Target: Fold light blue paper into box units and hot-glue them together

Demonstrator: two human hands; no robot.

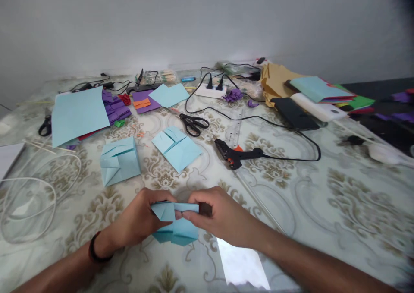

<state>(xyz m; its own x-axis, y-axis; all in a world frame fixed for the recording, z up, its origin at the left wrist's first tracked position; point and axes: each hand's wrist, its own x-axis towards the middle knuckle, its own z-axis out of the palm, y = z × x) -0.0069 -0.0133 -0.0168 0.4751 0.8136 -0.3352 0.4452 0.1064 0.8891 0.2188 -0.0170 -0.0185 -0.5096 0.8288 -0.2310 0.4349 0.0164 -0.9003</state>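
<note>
Between my two hands is a folded light blue paper (pixel 186 228), held just above the patterned tablecloth near the front. My left hand (pixel 139 217) grips its left side, fingers behind and thumb in front. My right hand (pixel 223 215) pinches the upper right edge, its thumb tip meeting the left one at an opening in the folds. Part of the fingers is hidden behind the paper. Beyond my left hand lies a folded light blue paper piece (pixel 124 168). Another folded light blue piece (pixel 181 150) rests farther back, beside black-handled scissors (pixel 194 122).
A black glue gun (pixel 233 152) lies right of centre, its cord running to a white power strip (pixel 211 91). Blue sheets (pixel 80 114) and purple paper (pixel 115 107) are at the back left. A black phone (pixel 293 113) and stacked papers (pixel 320 89) sit at the right.
</note>
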